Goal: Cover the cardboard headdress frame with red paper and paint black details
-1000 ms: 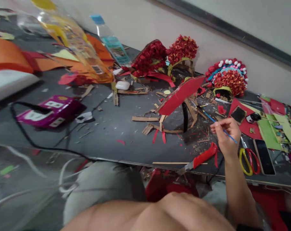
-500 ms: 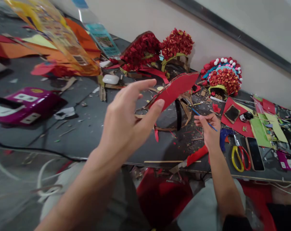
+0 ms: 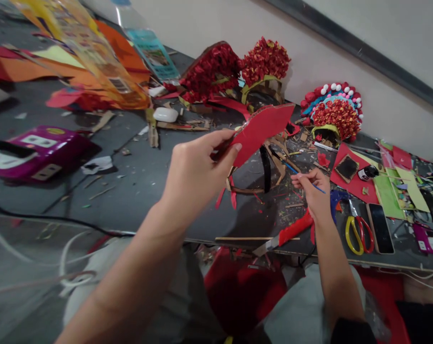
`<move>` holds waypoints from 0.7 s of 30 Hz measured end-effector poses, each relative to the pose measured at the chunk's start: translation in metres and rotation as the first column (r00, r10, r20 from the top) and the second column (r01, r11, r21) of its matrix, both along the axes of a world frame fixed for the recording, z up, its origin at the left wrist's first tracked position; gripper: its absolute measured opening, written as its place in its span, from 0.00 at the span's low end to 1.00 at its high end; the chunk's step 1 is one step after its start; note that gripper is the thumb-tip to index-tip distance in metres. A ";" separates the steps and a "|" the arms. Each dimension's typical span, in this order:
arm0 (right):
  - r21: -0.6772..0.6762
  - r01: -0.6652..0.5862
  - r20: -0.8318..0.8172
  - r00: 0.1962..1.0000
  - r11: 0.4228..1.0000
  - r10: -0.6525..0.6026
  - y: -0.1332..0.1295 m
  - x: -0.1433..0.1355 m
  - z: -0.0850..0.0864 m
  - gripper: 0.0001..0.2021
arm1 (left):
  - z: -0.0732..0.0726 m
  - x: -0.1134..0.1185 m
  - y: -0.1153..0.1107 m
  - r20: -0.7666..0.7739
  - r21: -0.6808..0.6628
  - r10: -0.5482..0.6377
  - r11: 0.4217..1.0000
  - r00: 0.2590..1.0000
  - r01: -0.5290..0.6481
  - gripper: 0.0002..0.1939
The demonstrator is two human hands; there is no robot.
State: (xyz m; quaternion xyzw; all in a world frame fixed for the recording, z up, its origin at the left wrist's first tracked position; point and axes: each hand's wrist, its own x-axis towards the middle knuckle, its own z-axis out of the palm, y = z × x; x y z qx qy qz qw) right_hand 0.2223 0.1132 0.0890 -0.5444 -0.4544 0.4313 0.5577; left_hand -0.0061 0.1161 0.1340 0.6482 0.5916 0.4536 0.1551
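Observation:
My left hand [image 3: 198,174] grips the near end of a red cardboard piece [image 3: 264,131], thumb on its red face and fingers behind. The piece is tilted up to the right above a brown cardboard band [image 3: 250,190]. A black strip [image 3: 265,169] crosses that band. In my right hand [image 3: 313,191] is a thin blue brush [image 3: 316,188], pinched between thumb and fingers, its tip pointing up-left towards the band. Cardboard scraps lie below the red piece.
Red flowery pieces [image 3: 266,59] stand along the wall. Bottles [image 3: 153,52] and a purple power strip [image 3: 47,153] are at left. A red-handled knife [image 3: 295,228], scissors [image 3: 359,231], a phone [image 3: 380,228] and an ink bottle [image 3: 367,173] lie at right.
My left hand's fingers have closed on the red cardboard piece, where they were spread before. The right hand holds the brush almost as before.

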 end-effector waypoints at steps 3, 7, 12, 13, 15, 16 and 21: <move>-0.009 0.005 0.012 1.000 1.000 -0.005 0.000 0.004 0.003 0.17 | -0.004 0.000 0.002 0.039 0.026 0.024 0.999 0.999 -0.025 0.19; -0.029 -0.011 0.054 0.998 1.000 0.013 -0.001 0.011 0.007 0.17 | -0.005 0.000 0.003 0.035 0.031 0.026 0.999 0.999 -0.027 0.19; -0.057 -0.043 0.127 0.991 0.997 0.050 -0.004 0.019 0.013 0.15 | -0.006 -0.004 0.007 0.038 0.018 0.035 0.999 0.999 -0.036 0.20; -0.061 -0.045 0.143 0.988 0.997 0.053 -0.006 0.019 0.015 0.15 | -0.006 -0.006 0.008 0.038 0.017 0.046 0.999 0.998 -0.047 0.20; -0.069 -0.051 0.181 0.982 0.996 0.062 -0.008 0.019 0.019 0.15 | -0.006 -0.008 0.010 0.039 0.028 0.073 0.997 0.997 -0.074 0.20; -0.073 -0.056 0.204 0.977 0.996 0.070 -0.010 0.019 0.021 0.15 | -0.006 -0.009 0.011 0.042 0.038 0.087 0.995 0.995 -0.089 0.20; -0.066 -0.094 0.390 0.914 0.993 0.112 -0.021 0.019 0.035 0.12 | -0.006 -0.010 0.011 0.052 0.122 0.133 0.983 0.990 -0.138 0.19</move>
